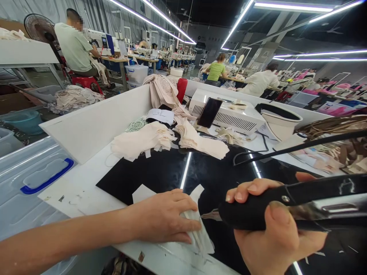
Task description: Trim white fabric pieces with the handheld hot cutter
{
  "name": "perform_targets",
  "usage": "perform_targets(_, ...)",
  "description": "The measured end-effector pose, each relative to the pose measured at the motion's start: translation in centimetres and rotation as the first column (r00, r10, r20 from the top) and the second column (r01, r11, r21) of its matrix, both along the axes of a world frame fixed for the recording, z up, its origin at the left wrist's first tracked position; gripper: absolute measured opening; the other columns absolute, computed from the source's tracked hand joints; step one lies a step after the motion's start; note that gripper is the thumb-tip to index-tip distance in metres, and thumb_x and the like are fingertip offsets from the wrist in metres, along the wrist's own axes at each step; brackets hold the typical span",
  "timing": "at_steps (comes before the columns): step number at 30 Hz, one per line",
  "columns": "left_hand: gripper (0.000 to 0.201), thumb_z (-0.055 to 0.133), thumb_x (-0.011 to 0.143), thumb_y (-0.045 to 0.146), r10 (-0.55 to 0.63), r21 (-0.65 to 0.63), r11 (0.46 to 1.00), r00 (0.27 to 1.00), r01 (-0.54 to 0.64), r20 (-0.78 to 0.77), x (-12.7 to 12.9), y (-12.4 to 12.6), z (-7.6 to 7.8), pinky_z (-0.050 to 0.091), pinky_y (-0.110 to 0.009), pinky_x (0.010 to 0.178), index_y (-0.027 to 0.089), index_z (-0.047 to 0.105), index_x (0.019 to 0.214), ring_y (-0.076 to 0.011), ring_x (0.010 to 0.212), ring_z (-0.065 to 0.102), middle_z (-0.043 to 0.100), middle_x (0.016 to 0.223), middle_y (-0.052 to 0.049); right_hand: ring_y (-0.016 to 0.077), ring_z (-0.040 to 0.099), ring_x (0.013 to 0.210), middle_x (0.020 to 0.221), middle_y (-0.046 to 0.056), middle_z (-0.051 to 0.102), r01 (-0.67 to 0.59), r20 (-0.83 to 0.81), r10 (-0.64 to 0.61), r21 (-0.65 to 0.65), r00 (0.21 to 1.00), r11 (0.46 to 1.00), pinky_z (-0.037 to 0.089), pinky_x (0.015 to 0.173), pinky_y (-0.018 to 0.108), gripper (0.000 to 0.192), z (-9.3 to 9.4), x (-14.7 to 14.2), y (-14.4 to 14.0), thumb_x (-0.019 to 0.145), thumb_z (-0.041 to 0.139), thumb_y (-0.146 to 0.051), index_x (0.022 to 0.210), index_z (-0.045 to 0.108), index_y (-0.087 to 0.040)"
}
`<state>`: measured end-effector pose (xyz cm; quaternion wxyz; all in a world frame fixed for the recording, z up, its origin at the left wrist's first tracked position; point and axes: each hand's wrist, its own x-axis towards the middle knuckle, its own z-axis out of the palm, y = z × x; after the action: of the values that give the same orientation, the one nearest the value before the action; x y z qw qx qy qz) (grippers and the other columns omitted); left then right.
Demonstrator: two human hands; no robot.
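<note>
In the head view, the cream fabric stack [197,238] is pinned near the front edge of the black board [155,172] by the left hand [169,214], whose fingers are laid outstretched over it. The black hand tool [246,214] is gripped by the right hand [282,240], with fingers and thumb closed around its body. The two hands are held apart, and the metal tip [212,215] is pointed at the stack's right edge; whether cloth is touched by it cannot be told. The board is laid on a white table [80,191], whose front edge is crossed by the left forearm. Open room is left on the glossy board beyond both hands, up to two fabric piles [143,141] by which its far edge is partly covered. The table is bordered at the left by a low white wall [100,122], outside which a clear bin [37,160] is placed. The far side is taken up by a phone [210,112] leaned against a vented white box [229,110]. Small dark print is carried by a white label [159,115] behind the piles, but it is too small to be read
</note>
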<state>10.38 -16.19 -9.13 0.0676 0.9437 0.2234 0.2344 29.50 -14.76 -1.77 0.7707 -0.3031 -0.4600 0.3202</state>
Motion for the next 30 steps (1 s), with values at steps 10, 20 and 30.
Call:
perform_targets(10,0.026,0.056,0.109,0.038,0.014,-0.021,1.000,1.000,-0.015,-0.023,0.0,0.5,0.9,0.041,-0.045,0.121,0.016,0.067,0.119,-0.0229,0.117,0.063,0.067,0.121,-0.010,0.0158,0.059,0.052,0.073,-0.007,0.069,-0.003,0.002,0.003,0.012,1.000,1.000,0.057,0.044,0.032,0.050,-0.1,-0.1,0.0,0.075,0.082,-0.024,0.120,0.060,-0.028)
perform_targets(20,0.026,0.048,0.107,0.014,-0.191,-0.113,0.978,0.973,0.177,-0.130,0.6,5.2,2.9,0.053,-0.029,0.101,0.010,0.068,0.123,-0.0224,0.116,0.066,0.070,0.131,-0.012,0.0156,0.061,0.054,0.075,-0.007,0.069,-0.053,-0.001,0.053,0.016,0.999,0.998,0.060,0.048,0.032,0.051,-0.4,0.2,-0.1,0.078,0.084,-0.028,0.123,0.060,-0.029)
perform_targets(30,0.025,0.051,0.108,0.016,-0.186,-0.163,0.972,0.977,0.168,-0.102,-0.6,5.3,2.5,0.053,-0.029,0.091,0.013,0.074,0.119,-0.0226,0.109,0.068,0.072,0.122,-0.010,0.0154,0.060,0.054,0.075,-0.007,0.068,-0.037,0.006,0.037,0.001,0.999,0.999,0.060,0.047,0.031,0.054,-0.5,0.2,-0.1,0.077,0.085,-0.030,0.124,0.059,-0.028)
